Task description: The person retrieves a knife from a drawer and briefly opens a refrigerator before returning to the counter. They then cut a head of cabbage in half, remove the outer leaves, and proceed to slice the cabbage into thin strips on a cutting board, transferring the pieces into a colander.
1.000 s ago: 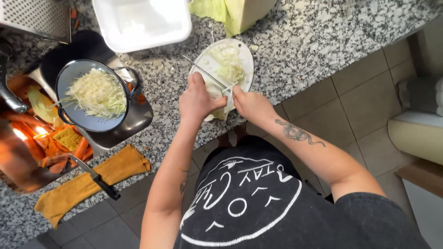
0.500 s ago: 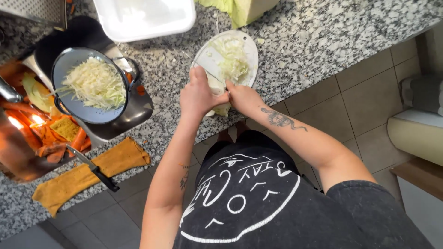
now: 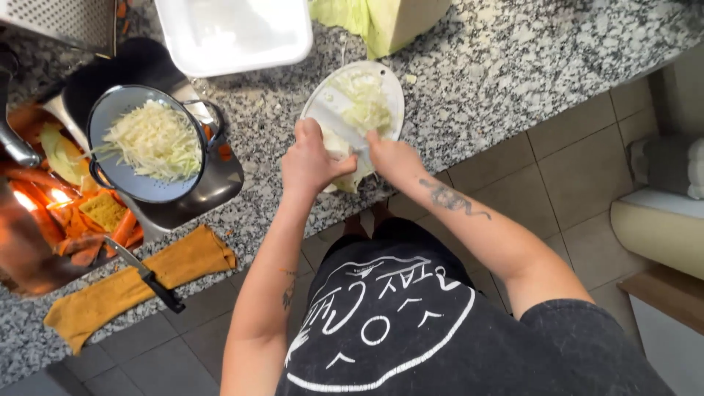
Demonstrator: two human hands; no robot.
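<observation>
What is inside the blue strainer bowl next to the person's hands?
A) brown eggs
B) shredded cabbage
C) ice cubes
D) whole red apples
B: the blue strainer bowl holds a heap of pale shredded cabbage, thin strips like those on the white cutting board where the left hand and right hand are working.

The counter (image 3: 513, 81) is speckled grey granite, polished and faintly glossy. The board (image 3: 392, 92) looks like smooth white plastic, matt. The cabbage (image 3: 367, 110) on it is pale and waxy. The colander (image 3: 117, 176) is enamelled metal, blue-grey with a soft sheen; the pot (image 3: 213, 187) under it is shiny steel. The tub (image 3: 242, 33) is glossy white plastic. The cloth (image 3: 125, 286) is mustard fabric, matt and rumpled. The floor tiles (image 3: 587, 147) are matt beige.
</observation>
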